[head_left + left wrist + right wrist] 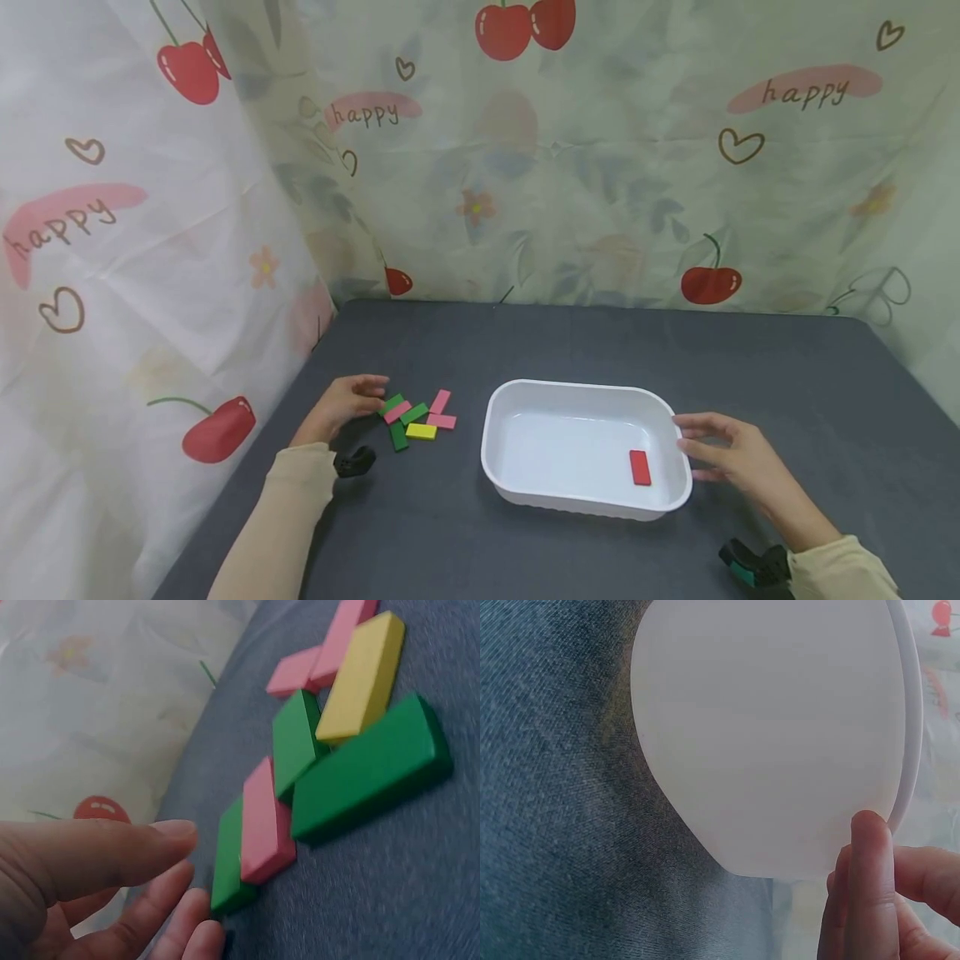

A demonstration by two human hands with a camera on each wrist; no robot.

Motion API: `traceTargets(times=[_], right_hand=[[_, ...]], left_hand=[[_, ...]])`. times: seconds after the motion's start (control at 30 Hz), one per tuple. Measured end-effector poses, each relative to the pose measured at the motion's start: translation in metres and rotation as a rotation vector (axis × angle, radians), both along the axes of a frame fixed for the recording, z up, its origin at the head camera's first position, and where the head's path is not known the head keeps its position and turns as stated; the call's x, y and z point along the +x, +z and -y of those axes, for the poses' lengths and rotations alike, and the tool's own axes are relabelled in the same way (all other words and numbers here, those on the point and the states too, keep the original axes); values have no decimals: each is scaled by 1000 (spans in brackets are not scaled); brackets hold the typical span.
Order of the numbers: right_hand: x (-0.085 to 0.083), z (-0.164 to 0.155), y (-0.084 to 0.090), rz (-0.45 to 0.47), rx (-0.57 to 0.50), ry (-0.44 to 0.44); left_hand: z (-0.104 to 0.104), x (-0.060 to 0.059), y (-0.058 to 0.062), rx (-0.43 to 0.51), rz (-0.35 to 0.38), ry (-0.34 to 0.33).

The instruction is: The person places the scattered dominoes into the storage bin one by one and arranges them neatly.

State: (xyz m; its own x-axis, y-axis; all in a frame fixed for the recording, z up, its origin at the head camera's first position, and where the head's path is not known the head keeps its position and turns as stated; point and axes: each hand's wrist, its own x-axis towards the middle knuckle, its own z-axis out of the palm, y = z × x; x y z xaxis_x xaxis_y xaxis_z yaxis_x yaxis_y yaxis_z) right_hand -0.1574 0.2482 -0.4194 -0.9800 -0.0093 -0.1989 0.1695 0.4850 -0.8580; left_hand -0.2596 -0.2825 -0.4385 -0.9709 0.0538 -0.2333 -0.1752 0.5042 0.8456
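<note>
Grey cloth covers the desk (570, 350), and from the head view my left hand (341, 407) rests on it just left of a small heap of blocks (417, 416), green, pink and yellow, its fingertips at the nearest green block (391, 404). The grip of that hand is loose and apart, clamped on nothing. To the right of the heap stands a white tray (517, 392) with one red block (640, 467) lying flat in its right end. My right hand (731, 457) is at the tray's right rim, fingers spread and lightly curved toward the wall; I cannot tell from here whether they touch it.

From the left wrist, my fingers (97, 859) hang relaxed and slightly curled, just beside the end of the nearest green block (227, 859), which lies partly under a pink block (264, 821). Beyond it lie two more green ones, a yellow block (362, 675) and two more pink ones.

From the right wrist, my fingertips (870, 877) lie against the tray's outer wall (772, 727) below its rim, straight, not clasping it.
</note>
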Motion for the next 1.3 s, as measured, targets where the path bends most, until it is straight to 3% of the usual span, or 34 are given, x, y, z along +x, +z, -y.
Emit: traceTargets(times=[0.2,0.4,0.83,1.07,1.3], right_hand=[[0,0,1,2,0,2],[-1,0,-1,7,-6,0],[-2,-2,-3,6,-12,-4],[-2,-3,-3,-3,-26,6],[-2,-2,-4,-1,-20,5]], left_hand=[[3,0,-2,-37,25,-44],[5,-2,-3,-54,40,-37],[4,-7,-12,-122,2,-24],[0,-7,-14,-204,-27,-16],[-3,-8,-12,-212,-20,-24]])
